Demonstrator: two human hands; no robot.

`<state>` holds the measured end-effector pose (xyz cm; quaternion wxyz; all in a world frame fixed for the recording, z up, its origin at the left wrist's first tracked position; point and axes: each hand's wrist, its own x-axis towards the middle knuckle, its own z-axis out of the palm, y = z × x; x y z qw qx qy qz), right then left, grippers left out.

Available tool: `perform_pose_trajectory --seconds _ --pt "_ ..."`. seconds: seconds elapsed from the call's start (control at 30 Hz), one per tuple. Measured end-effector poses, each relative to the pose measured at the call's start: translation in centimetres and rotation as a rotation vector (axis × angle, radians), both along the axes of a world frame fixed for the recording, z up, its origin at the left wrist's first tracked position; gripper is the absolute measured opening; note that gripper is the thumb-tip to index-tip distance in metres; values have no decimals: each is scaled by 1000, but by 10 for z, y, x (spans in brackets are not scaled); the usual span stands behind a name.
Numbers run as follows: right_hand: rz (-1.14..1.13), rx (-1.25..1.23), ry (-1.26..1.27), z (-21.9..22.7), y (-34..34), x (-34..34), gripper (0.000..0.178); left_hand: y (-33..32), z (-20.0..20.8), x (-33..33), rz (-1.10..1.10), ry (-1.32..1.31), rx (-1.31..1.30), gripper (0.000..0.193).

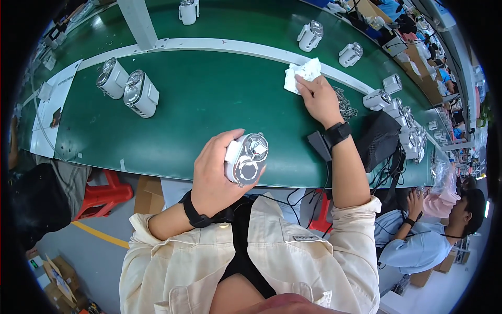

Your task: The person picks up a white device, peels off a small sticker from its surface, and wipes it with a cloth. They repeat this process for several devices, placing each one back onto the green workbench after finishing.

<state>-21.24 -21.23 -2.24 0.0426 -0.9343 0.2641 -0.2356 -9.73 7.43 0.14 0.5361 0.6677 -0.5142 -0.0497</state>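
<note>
My left hand (210,166) is wrapped round a white, rounded device (248,158) with a clear, shiny end that shows two round parts. It is held above the table's near edge, with that end facing up. Further off and to the right, my right hand (321,102) has its fingers closed on a crumpled white cloth (309,69) by the white rail. A small heap of metal chain or hardware (345,106) lies just beside this hand, partly hidden by it. Two similar white devices (141,94) stand together at the left of the green table.
Across the green table (209,104) runs a white rail (219,46), with more devices (310,36) beyond it. A black mesh pouch (377,140) and cables lie at right, near clustered devices (412,141). A co-worker (423,238) sits at right; a red stool (107,194) stands at left.
</note>
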Motion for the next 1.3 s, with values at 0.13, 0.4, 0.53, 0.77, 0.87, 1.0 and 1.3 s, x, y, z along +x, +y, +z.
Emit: perform_pose_trajectory --seconds 0.13,0.4,0.53,0.77,0.87,1.0,1.3 --pt "89 52 -49 3 -1 -5 19 1 -6 6 -6 39 21 65" --pt "-9 429 -95 21 34 1 7 1 -8 6 5 68 -12 65" --pt "56 807 -127 39 68 9 13 6 -9 8 -57 132 10 76" --pt "428 1295 -352 58 110 2 28 12 -8 1 -444 581 53 113" --pt "524 1384 -408 58 126 0 30 7 -8 3 -518 486 -27 124" --pt "543 1429 -464 53 140 -7 25 13 -7 2 -588 471 -35 118" --pt "518 1325 -714 25 173 -27 18 23 -9 -2 -564 425 31 99"
